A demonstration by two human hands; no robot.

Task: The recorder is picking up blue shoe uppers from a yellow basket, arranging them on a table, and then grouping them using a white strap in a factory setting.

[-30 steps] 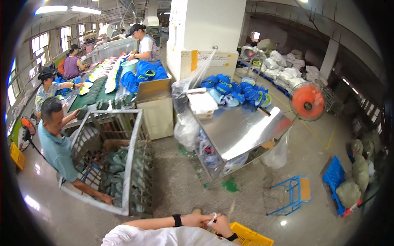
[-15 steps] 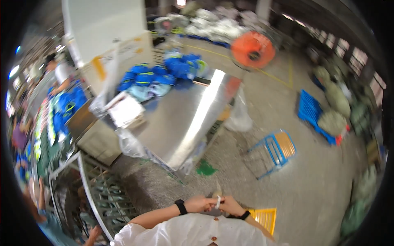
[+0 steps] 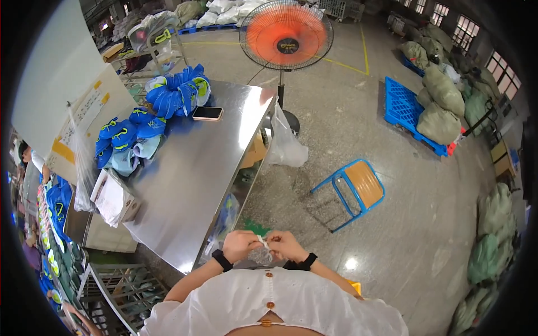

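Note:
Close to my body, my left hand [image 3: 240,245] and my right hand [image 3: 284,246] are closed, pinching a small white twisted strip [image 3: 264,242] between them. Its material is too small to tell. Just beyond my hands stands a metal-topped table [image 3: 185,185]. Blue shoes [image 3: 167,102] with yellow-green trim lie piled along its left and far side, next to pale blue pieces [image 3: 122,162]. A phone [image 3: 208,113] rests near the pile, and a box with white paper [image 3: 112,199] sits at the table's left edge.
An orange stand fan [image 3: 287,45] stands behind the table, and a clear plastic bag [image 3: 286,140] hangs at its right side. A blue-framed stool [image 3: 358,187] stands right of it. Farther right, a blue pallet [image 3: 400,106] bears sacks. A metal rack [image 3: 126,288] is at lower left.
My view has swung, so the table and stool now appear nearer and farther left. Both hands have come up beside the table's near corner, still pinching the white strip.

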